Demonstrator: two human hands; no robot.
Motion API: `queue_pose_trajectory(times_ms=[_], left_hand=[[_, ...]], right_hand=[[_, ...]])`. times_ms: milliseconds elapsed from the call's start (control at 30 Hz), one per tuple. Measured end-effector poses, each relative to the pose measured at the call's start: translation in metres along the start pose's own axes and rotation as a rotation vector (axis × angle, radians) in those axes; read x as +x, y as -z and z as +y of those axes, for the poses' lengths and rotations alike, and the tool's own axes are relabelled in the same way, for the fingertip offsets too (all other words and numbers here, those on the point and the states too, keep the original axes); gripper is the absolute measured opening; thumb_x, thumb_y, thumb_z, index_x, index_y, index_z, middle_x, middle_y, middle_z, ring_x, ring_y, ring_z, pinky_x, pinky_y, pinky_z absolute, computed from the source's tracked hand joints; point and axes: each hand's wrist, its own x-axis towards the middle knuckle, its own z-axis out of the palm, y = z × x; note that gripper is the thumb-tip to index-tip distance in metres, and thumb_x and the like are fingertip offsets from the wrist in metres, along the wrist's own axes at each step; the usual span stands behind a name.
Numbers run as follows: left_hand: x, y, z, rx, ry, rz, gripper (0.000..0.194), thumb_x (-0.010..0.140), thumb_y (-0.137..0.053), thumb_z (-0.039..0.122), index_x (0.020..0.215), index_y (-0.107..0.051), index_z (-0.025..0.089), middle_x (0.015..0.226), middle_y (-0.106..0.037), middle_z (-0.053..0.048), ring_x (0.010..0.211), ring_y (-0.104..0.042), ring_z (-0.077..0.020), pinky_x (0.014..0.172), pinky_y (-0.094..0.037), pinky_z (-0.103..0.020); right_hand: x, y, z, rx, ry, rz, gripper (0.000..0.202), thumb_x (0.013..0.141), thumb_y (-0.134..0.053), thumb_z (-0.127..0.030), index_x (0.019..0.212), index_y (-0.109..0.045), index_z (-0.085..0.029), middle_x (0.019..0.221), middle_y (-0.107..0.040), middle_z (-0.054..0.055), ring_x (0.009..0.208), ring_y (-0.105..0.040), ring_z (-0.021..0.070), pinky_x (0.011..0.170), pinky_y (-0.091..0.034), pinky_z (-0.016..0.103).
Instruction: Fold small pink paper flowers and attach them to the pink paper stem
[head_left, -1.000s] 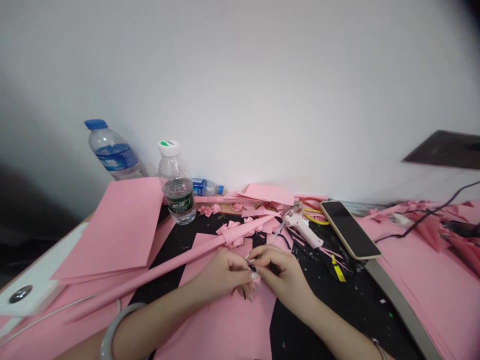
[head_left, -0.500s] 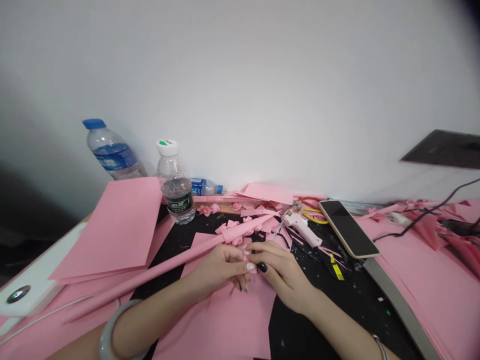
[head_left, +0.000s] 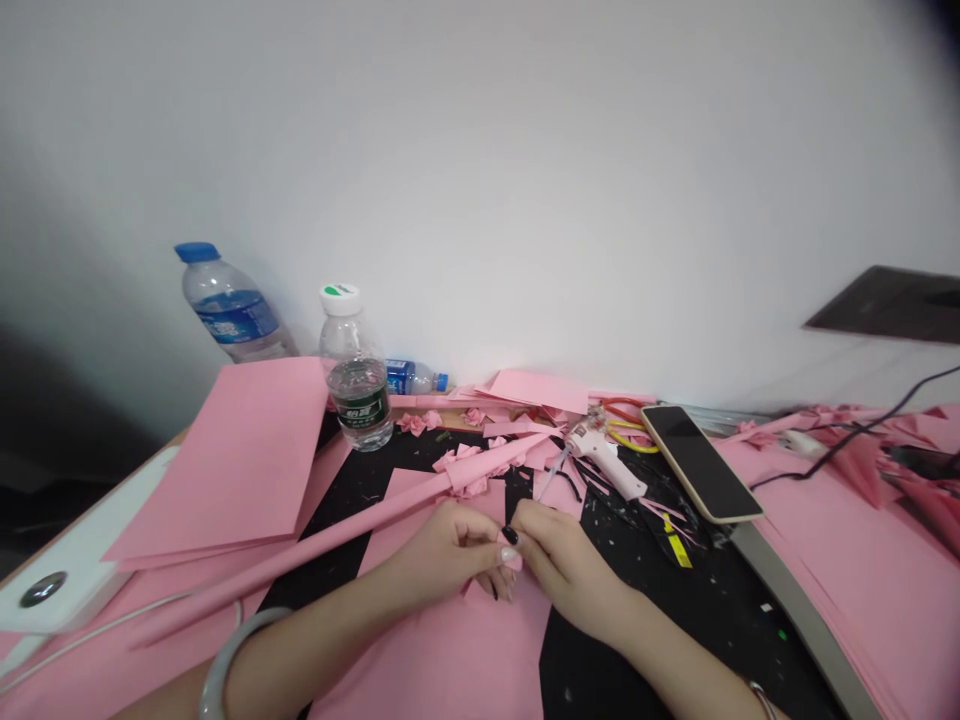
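1. On the dark green label (head_left: 362,408) of the upright bottle (head_left: 358,352), we can read the large white characters 怡寶; the smaller line below is too fine for us.
2. On its white cap (head_left: 340,299), we see a green leaf-like mark.
3. On the leaning bottle (head_left: 236,305), we find white characters across a blue label (head_left: 241,320), too blurred to read surely.
4. On the lying bottle's blue label (head_left: 400,377), we see white print, too small for us.

pink sheet (head_left: 240,450): matt paper | bottle (head_left: 360,390): clear plastic | phone screen (head_left: 701,460): glossy
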Motion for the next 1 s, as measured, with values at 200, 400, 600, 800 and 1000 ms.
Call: queue_pose_trajectory(times_ms=[200,400,600,800,1000], left_hand=[[0.001,0.0,-0.004,-0.07,0.009,0.083,0.024,0.074,-0.069,0.038,0.067,-0.069,0.015,0.066,-0.073,-0.005,0.06,-0.067,-0.0165,0.062,-0.052,-0.026],[0.002,-0.001,-0.007,-0.104,-0.025,0.145,0.023,0.077,-0.067,0.038,0.076,-0.072,0.015,0.072,-0.075,-0.005,0.07,-0.071,-0.0185,0.068,-0.054,-0.028],[0.0,-0.007,-0.008,-0.086,-0.045,0.161,0.02,0.076,-0.068,0.034,0.07,-0.071,0.014,0.07,-0.073,-0.006,0.07,-0.07,-0.0192,0.067,-0.054,-0.029],[-0.001,-0.007,-0.005,-0.04,-0.043,0.126,0.018,0.077,-0.067,0.031,0.073,-0.071,0.014,0.071,-0.072,-0.005,0.07,-0.069,-0.0183,0.068,-0.054,-0.029],[0.0,-0.004,-0.007,0.003,-0.065,0.084,0.027,0.077,-0.068,0.038,0.075,-0.073,0.012,0.071,-0.073,-0.006,0.066,-0.067,-0.0167,0.066,-0.055,-0.028]], right_hand=[[0.001,-0.004,0.003,0.167,-0.156,0.246,0.029,0.098,-0.035,-0.027,0.074,-0.051,-0.021,0.063,-0.052,-0.001,0.055,-0.049,0.0143,0.049,-0.039,0.024],[0.001,-0.009,-0.004,0.508,-0.276,0.281,0.013,0.086,-0.056,-0.026,0.087,-0.068,-0.021,0.086,-0.072,0.005,0.08,-0.068,0.02,0.066,-0.055,0.028],[0.003,-0.01,-0.007,0.696,-0.334,0.323,0.014,0.08,-0.067,-0.03,0.071,-0.071,-0.021,0.088,-0.075,0.007,0.087,-0.07,0.0227,0.079,-0.056,0.032],[0.005,-0.011,-0.005,0.726,-0.378,0.334,0.016,0.075,-0.071,-0.029,0.063,-0.068,-0.019,0.084,-0.074,0.007,0.078,-0.07,0.0201,0.073,-0.055,0.03],[0.005,-0.009,-0.005,0.749,-0.453,0.347,0.014,0.07,-0.074,-0.023,0.059,-0.067,-0.018,0.08,-0.074,0.005,0.075,-0.069,0.0185,0.067,-0.053,0.025]])
